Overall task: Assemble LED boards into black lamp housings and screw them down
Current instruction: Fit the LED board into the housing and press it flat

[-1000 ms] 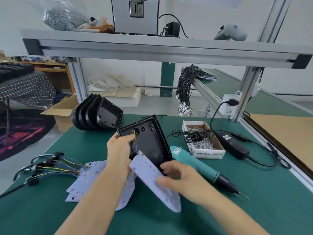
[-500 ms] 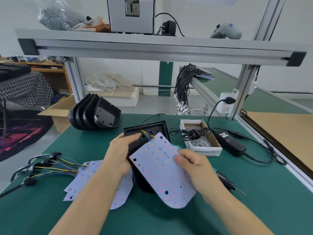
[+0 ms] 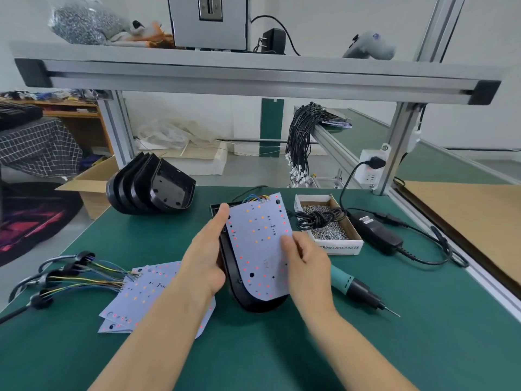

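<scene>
A white LED board (image 3: pixel 259 244) with red and orange dots lies over the open black lamp housing (image 3: pixel 248 299) at the middle of the green mat. Coloured wires run from the board's far edge into the housing. My left hand (image 3: pixel 205 261) grips the housing's left side, thumb up along the board's edge. My right hand (image 3: pixel 306 263) pinches the board's right edge. A teal electric screwdriver (image 3: pixel 358 289) lies on the mat just right of my right hand.
A stack of black housings (image 3: pixel 152 187) lies at the back left. More LED boards (image 3: pixel 141 294) with wire harnesses (image 3: pixel 70 275) lie at the left. A cardboard box of screws (image 3: pixel 327 224) and a black power adapter (image 3: pixel 377 235) sit at the right, under an aluminium shelf frame (image 3: pixel 253 77).
The housing went from tilted upright to flat on the mat. The LED board swung up from in front of the housing and now lies lengthwise over its opening.
</scene>
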